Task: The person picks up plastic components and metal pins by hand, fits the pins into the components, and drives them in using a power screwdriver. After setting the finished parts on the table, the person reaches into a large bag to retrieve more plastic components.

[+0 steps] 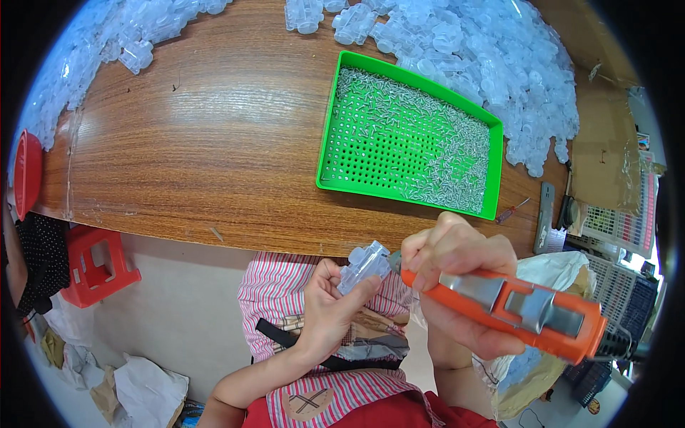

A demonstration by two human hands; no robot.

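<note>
Pinched in my left hand (330,307) is a clear plastic part (365,265) with short tubular stubs, held over my lap just off the table edge. My right hand (457,267) wraps round an orange and grey electric screwdriver (531,308), its cable leaving at the rear. The driver's tip points left and meets the right side of the clear part, or comes very close to it; I cannot tell which. Beyond my hands, a green perforated tray (410,203) holds many small silver screws (457,160).
Heaps of similar clear parts (492,71) cover the table's (193,143) back right and far left. A small screwdriver (514,210) lies right of the tray. A red bowl (27,175) sits at the left edge, a red stool (100,267) below. An open sack (549,349) stands right.
</note>
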